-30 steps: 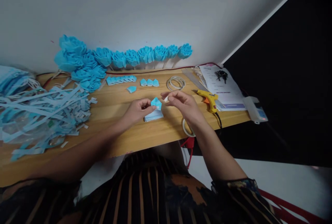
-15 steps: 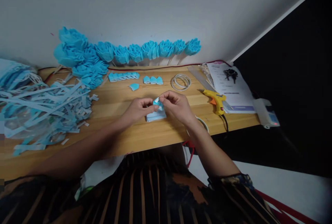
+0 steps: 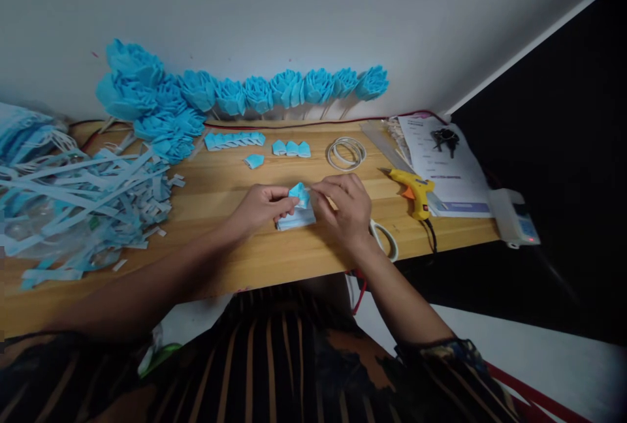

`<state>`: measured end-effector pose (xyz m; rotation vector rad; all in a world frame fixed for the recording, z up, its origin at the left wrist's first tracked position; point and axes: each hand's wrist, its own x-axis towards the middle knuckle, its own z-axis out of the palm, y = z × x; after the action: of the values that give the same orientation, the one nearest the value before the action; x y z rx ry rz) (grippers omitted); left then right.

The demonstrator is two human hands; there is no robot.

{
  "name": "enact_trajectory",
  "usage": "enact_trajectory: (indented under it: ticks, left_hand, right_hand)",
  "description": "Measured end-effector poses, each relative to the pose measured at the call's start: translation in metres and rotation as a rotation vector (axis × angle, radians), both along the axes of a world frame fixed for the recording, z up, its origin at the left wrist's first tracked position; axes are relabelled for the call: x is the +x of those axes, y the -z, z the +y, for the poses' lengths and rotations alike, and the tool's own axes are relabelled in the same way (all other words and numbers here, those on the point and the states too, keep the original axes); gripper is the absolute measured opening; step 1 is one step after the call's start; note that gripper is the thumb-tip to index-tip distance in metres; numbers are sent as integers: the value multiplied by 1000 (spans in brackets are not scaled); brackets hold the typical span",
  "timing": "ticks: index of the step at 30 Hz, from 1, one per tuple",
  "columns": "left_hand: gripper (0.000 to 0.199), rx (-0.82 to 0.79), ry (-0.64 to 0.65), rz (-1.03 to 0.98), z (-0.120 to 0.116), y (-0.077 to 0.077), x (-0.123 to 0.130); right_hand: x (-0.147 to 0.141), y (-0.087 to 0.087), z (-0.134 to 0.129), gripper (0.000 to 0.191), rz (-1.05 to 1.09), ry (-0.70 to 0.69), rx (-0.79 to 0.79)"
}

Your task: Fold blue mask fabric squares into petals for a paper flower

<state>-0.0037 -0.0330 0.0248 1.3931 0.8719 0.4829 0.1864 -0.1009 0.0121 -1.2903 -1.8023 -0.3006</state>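
Note:
Between thumb and fingers, my left hand (image 3: 267, 207) grips a small folded blue piece (image 3: 299, 195). My right hand (image 3: 345, 204) is just right of it, thumb and fingertips pinched together; whatever they hold is too small to make out. Under the folded piece lies a stack of light blue sheets (image 3: 296, 219) on the wooden table (image 3: 220, 247). Beyond my hands sit one loose folded piece (image 3: 254, 161), a short row of folded pieces (image 3: 291, 149) and a longer row (image 3: 235, 141).
Blue fabric flowers (image 3: 258, 93) line the wall. Cut strips (image 3: 88, 201) are heaped at the left. To the right are white rings (image 3: 346, 154), a yellow glue gun (image 3: 415, 193), a tape roll (image 3: 385, 240), keys (image 3: 445, 140) on papers (image 3: 431, 168) and a white device (image 3: 512, 217).
My right hand has pulled slightly away to the right from the folded piece, which stays in my left hand. The view has shifted a little.

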Motion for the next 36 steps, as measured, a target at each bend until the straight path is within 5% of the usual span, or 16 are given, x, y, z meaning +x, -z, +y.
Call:
enact_trajectory:
  ticks: [20,36]
  left_hand:
    - [27,-69,32,0,-1,-9,1]
    - [29,-71,0,-88,-1,-4,0]
  right_hand:
    - [-3,9,-3,13,-200,45,157]
    - [-4,-6,-3,20,-209,-12,-24]
